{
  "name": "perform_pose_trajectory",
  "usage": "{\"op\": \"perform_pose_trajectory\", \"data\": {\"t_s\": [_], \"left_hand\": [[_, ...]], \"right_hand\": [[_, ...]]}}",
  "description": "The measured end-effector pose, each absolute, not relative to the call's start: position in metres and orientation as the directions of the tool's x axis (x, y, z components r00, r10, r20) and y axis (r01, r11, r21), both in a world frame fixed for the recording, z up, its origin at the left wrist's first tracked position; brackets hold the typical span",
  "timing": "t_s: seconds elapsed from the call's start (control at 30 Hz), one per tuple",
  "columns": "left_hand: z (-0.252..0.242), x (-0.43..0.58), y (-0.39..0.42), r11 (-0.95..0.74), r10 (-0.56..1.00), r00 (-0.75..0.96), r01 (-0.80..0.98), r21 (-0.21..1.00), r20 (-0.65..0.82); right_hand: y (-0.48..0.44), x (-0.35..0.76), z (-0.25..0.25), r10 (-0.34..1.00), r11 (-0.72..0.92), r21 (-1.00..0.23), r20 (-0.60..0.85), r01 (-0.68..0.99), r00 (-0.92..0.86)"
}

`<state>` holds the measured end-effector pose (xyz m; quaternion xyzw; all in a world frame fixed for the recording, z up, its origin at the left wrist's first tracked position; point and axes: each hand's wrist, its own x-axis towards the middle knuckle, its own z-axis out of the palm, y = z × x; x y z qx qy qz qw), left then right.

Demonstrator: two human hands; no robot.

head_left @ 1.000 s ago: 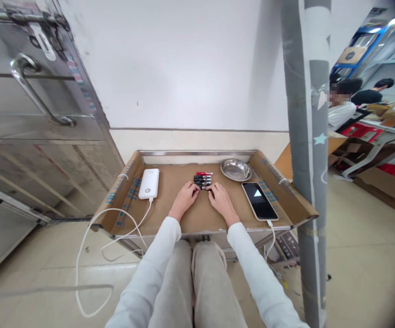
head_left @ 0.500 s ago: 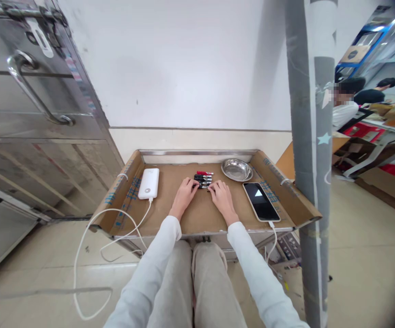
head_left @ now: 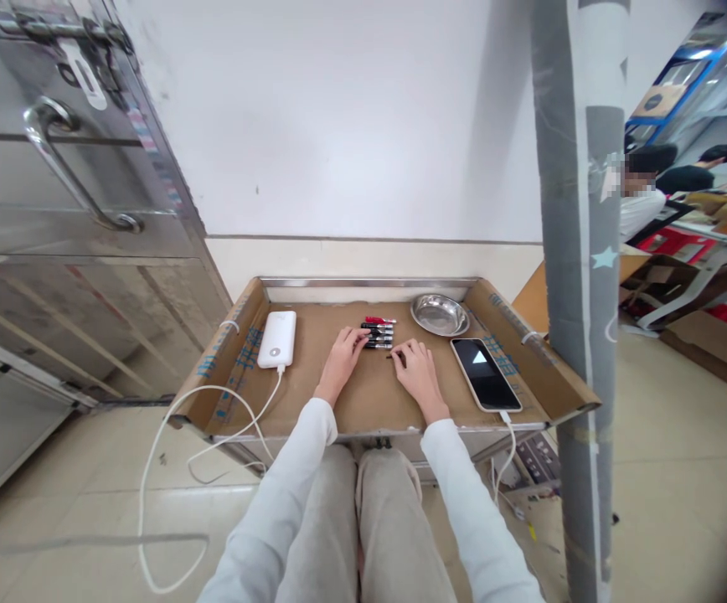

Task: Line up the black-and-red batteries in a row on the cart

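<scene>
Several black markers (head_left: 381, 337) lie side by side in a stacked row on the cardboard-covered table, with a red marker (head_left: 379, 320) at the far end of the row. My left hand (head_left: 342, 356) rests at their left ends, its fingertips pinched on the end of a black marker. Just right of the row, my right hand (head_left: 417, 373) is closed, with thumb and fingers together. A small dark tip (head_left: 389, 357) pokes out from its fingers; what it belongs to is mostly hidden.
A shallow metal bowl (head_left: 440, 315) stands at the back right, with a cabled phone (head_left: 485, 374) before it. On the left lies a white power bank (head_left: 277, 338) with its cable. Raised cardboard sides (head_left: 543, 364) edge the table; a wrapped pole (head_left: 580, 251) stands beyond.
My right hand has drawn back from the row, slightly right and toward me, with the small dark thing. My left hand stays by the markers' left ends. The view has shifted slightly.
</scene>
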<state>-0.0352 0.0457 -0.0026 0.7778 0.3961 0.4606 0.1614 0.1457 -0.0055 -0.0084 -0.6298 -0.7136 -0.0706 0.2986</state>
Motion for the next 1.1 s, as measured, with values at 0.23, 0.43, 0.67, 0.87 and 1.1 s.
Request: {"op": "perform_pose_trajectory", "data": {"t_s": [0.23,0.43,0.67,0.87,1.1], "left_hand": [[0.000,-0.035,0.043,-0.629,0.766,0.265,0.497,0.598,0.586],[0.003,-0.034,0.040,-0.673,0.734,0.350,0.494,0.551,0.582],[0.003,-0.032,0.039,-0.712,0.701,0.419,0.454,0.536,0.576],[-0.002,-0.029,0.038,-0.686,0.727,0.409,0.415,0.597,0.551],[0.003,-0.029,0.042,-0.667,0.740,0.442,0.583,0.464,0.507]], "right_hand": [[-0.007,0.147,-0.009,0.852,0.161,-0.257,0.523,0.953,-0.003],[-0.002,0.140,-0.004,0.833,0.213,-0.304,0.553,0.929,-0.010],[0.000,0.127,0.001,0.817,0.289,-0.313,0.573,0.905,-0.063],[-0.001,0.127,-0.002,0.816,0.360,-0.332,0.565,0.872,-0.122],[-0.005,0.133,0.000,0.795,0.166,-0.337,0.602,0.927,0.077]]}}
